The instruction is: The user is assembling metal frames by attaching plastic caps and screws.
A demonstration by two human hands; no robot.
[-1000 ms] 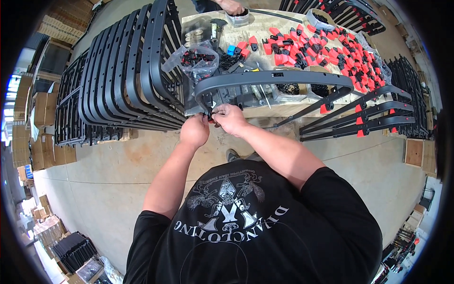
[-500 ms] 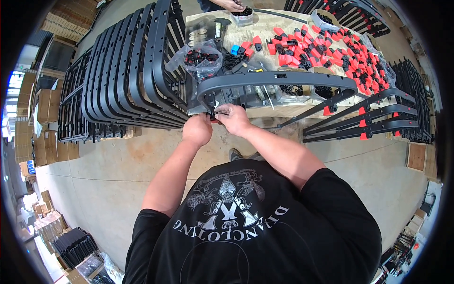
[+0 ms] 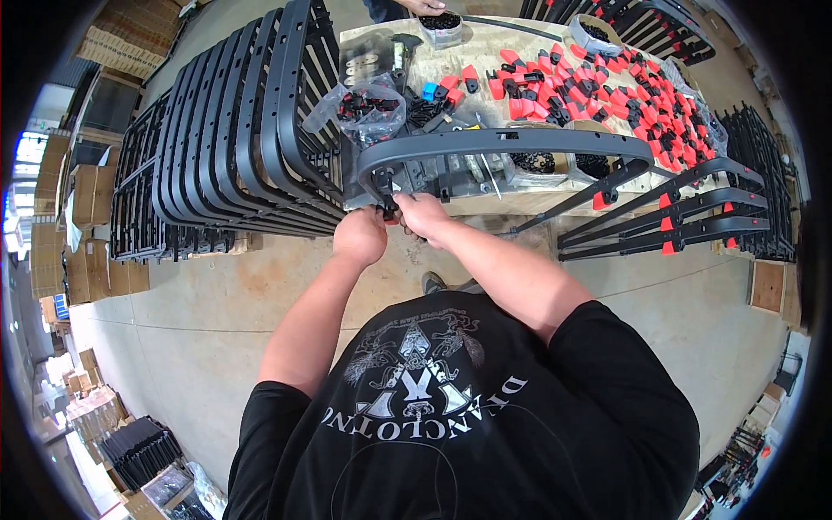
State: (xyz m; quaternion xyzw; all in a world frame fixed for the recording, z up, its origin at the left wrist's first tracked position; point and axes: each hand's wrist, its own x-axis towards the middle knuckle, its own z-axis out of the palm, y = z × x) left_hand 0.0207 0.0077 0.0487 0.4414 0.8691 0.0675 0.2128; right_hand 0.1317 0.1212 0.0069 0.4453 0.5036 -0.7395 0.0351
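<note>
A black curved metal frame [image 3: 511, 143] lies across the near edge of the workbench, its left bar coming down between my hands. My left hand [image 3: 360, 236] is closed at that bar, around a small red-and-black plastic fitting [image 3: 392, 218] that shows only in part between the hands. From the right, my right hand [image 3: 421, 217] meets the same spot, its fingers curled in against the bar. Whatever lies in its fingertips is hidden.
A stack of black frames [image 3: 251, 121] stands at left, with more frames [image 3: 667, 217] at right. Red-and-black fittings [image 3: 555, 91] cover much of the workbench [image 3: 485, 43]. A plastic bag [image 3: 371, 108], a hammer [image 3: 401, 54] and bins of black parts lie there. A co-worker's hand [image 3: 425, 7] is at the far bin [image 3: 442, 35].
My right hand has rolled over, its fingers now curled more tightly at the bar. My left hand stays nearly in place. The co-worker's hand has drawn back slightly from the far bin.
</note>
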